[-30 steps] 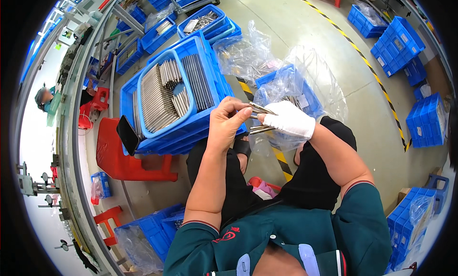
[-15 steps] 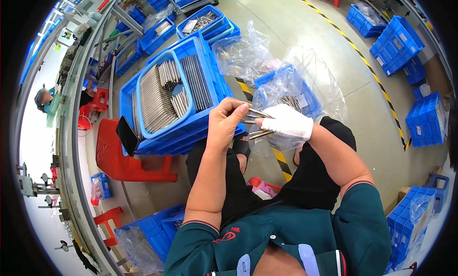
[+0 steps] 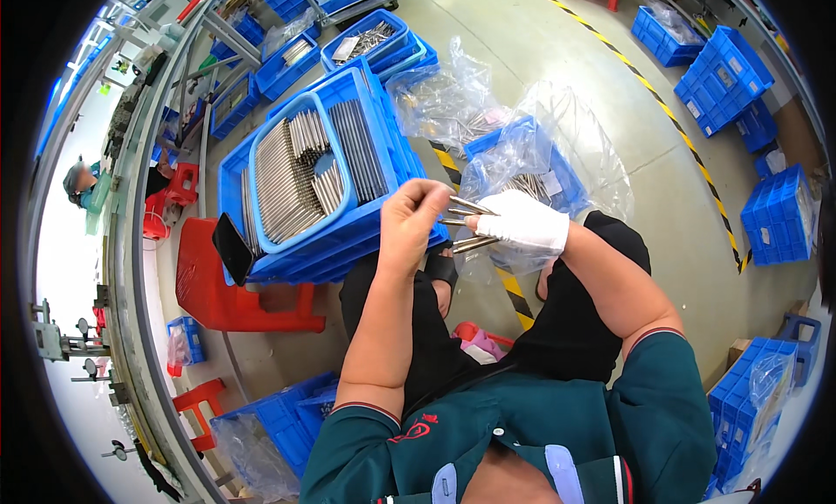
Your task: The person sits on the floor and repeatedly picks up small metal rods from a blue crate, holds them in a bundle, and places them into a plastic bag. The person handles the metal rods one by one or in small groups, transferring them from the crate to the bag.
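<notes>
My right hand (image 3: 525, 223), in a white glove, is closed around several slim, shiny metal rods (image 3: 475, 243). Their ends stick out toward the left, fanned apart between the fingers. Bare and slightly blurred, my left hand (image 3: 410, 218) pinches at the end of the uppermost metal rod (image 3: 471, 206); its fingertips are partly hidden. Below and beyond the gloved hand, a blue crate (image 3: 568, 175) lined with clear plastic holds more loose rods. To the left, a light-blue tray (image 3: 350, 180) carries neat rows of similar rods on top of stacked blue crates (image 3: 390, 147).
A red stool (image 3: 205, 282) stands under the stacked crates, with a dark phone-like slab (image 3: 233, 247) leaning at their corner. Clear plastic bags (image 3: 453, 99) spread on the floor ahead. More blue crates (image 3: 775, 216) line the right side. Another person (image 3: 83, 183) is at far left.
My left fingertips have shifted slightly at the rod end, with the thumb drawn back a little. My right hand keeps its grip, moved barely to the left.
</notes>
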A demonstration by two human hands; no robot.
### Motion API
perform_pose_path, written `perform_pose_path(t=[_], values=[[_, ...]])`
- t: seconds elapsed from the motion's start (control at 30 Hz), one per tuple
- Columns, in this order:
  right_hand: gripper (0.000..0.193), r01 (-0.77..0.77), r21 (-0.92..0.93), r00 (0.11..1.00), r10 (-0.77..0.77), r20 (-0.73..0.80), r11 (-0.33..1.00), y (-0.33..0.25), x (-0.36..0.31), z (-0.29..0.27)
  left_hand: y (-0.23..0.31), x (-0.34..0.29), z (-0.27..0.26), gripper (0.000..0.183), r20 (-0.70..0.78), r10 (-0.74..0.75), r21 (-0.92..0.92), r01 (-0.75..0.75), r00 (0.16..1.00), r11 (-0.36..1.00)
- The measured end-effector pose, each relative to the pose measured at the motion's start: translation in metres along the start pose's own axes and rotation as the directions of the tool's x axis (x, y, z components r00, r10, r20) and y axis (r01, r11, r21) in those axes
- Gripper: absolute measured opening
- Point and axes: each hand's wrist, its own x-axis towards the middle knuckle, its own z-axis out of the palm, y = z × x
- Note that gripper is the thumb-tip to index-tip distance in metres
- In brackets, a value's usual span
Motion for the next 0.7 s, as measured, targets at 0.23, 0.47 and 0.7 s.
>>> perform_pose_path(t=[0.23, 0.47, 0.7], values=[[0.043, -0.102, 0.281, 0.994, 0.085, 0.072, 0.954, -0.001, 0.003, 0.005, -0.010, 0.005, 0.015, 0.022, -0.007, -0.026, -0.514, 0.019, 1.000, 0.858], [0.033, -0.124, 0.370, 0.978, 0.051, 0.200, 0.921, 0.007, 0.003, 0.037, -0.007, 0.007, 0.014, 0.024, 0.477, -0.076, -0.119, 0.150, 0.875, 0.982], [0.017, -0.294, 0.765, 0.935, 0.006, 0.355, 0.573, 0.012, 0.013, 0.040, -0.024, 0.016, 0.014, 0.027, 0.218, -0.150, -0.533, 0.246, 0.964, 0.810]])
